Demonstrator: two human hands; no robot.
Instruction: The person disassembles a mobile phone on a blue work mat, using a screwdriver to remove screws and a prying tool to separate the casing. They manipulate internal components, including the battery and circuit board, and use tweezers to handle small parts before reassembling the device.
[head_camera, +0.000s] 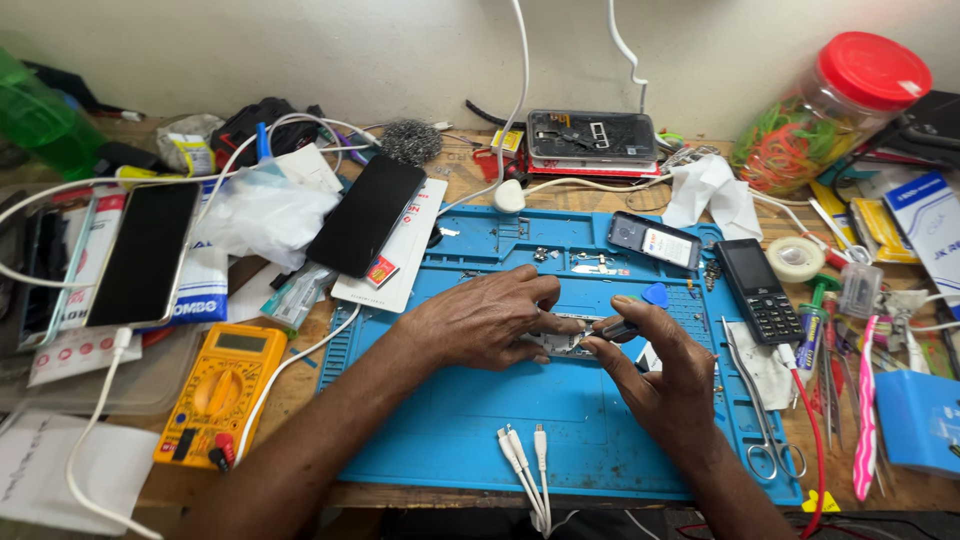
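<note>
Left hand pressed flat, fingers spread narrowly over a small circuit board on the blue work mat. Right hand pinching a dark slim tool, tip just right of the left fingertips, touching the board. Beyond the right hand, a keypad phone; beside it, scissors. Left of the left wrist, a yellow multimeter.

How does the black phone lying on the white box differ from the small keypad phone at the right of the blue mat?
The black phone is a broad slab, all dark glass with no buttons; the keypad phone is narrower, with a small screen above rows of keys. The black phone rests on a white box; the keypad phone lies at the blue mat edge. Both lie face up, screens dark.
</note>
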